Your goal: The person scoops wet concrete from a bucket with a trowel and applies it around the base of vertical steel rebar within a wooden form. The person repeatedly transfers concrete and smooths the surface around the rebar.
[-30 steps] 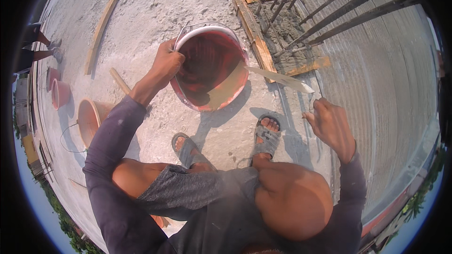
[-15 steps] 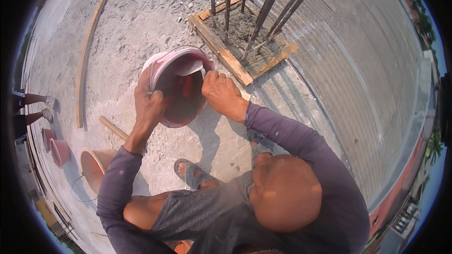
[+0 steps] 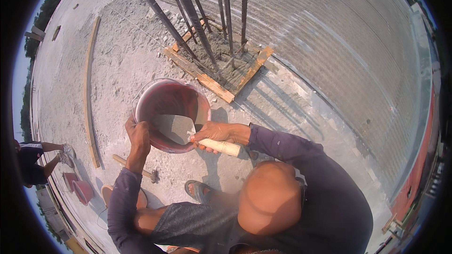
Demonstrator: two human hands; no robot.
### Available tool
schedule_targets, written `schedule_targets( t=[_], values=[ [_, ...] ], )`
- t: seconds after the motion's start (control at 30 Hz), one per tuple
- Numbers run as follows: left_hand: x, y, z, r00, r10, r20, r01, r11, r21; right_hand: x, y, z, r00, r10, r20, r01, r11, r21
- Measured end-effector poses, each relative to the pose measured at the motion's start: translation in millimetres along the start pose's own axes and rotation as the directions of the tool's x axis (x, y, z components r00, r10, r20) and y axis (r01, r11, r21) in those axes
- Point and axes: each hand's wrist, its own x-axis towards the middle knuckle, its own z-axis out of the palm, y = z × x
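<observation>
A red bucket (image 3: 165, 98) stands tilted on the dusty concrete in front of me. My left hand (image 3: 139, 134) grips its near rim. My right hand (image 3: 214, 134) is closed on the pale wooden handle of a trowel (image 3: 175, 127), whose grey blade reaches down into the bucket. Both arms wear dark purple sleeves. One sandalled foot (image 3: 200, 190) shows below the bucket, between my arms.
A wooden form frame (image 3: 207, 77) holds wet concrete and several upright steel rebars (image 3: 188, 16) just beyond the bucket. A long timber plank (image 3: 88, 89) lies at left, a hammer (image 3: 136, 168) near my left elbow. Red tubs (image 3: 82, 190) and another person's legs (image 3: 52, 153) are at far left.
The view has swung so the bucket sits nearer the rebar frame. My right hand, empty and away a second ago, came to the bucket and now holds the trowel with its blade inside.
</observation>
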Motion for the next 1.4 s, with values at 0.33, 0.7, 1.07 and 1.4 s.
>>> schedule_targets(
  t=[0.33,0.7,1.07,1.4],
  values=[
    [60.8,-53.2,-111.4,0.978,-0.148,-0.148,0.153,0.988,0.017,-202.9,-14.5,-69.5,0.954,-0.03,-0.3,0.038,0.999,0.021],
    [56.7,-65.5,-235.5,0.87,-0.085,-0.485,0.23,0.941,0.248,-254.0,-98.2,-176.9,0.395,-0.53,-0.75,0.281,0.848,-0.45],
    [76.2,-37.9,-196.7,0.535,0.421,-0.733,0.41,0.629,0.661,-151.4,-164.2,-267.3,0.499,-0.706,-0.503,-0.105,0.527,-0.843],
    [76.5,-70.3,75.4,0.989,-0.138,0.057,0.078,0.799,0.596,-187.4,-275.1,-332.2,0.808,-0.493,-0.322,-0.388,-0.035,-0.921]
  ],
)
